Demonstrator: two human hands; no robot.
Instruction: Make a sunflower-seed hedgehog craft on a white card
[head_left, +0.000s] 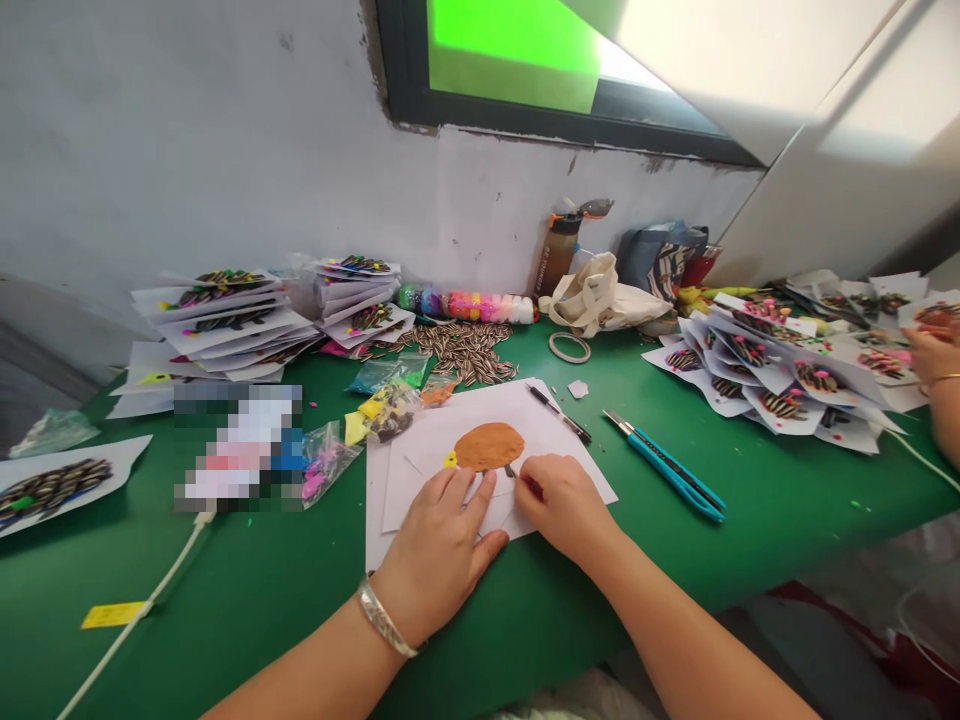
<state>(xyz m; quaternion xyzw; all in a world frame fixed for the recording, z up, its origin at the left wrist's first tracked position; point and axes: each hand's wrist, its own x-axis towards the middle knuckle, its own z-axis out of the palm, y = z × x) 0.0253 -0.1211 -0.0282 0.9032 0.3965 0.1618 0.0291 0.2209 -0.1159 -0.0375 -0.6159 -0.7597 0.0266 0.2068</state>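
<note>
White paper sheets [442, 425] lie stacked on the green table. On the top one is a flattened oval of brown clay [491, 446], with a small yellow head [450, 460] at its left and dark legs [509, 470] below. My left hand [444, 535] rests on the paper just under the clay, fingers stretched out and pressing it down. Close to the right leg, the fingers of my right hand [562, 505] are curled in a pinch at the paper; what is between them, if anything, is hidden.
Striped seeds [472, 350] lie piled behind the paper. Clay bags [326, 465] are on the left, a pen [559, 412] and blue utility knife [667, 465] on the right. Stacks of seed pictures [225, 320] stand both sides. Another person's hand [937, 350] is at far right.
</note>
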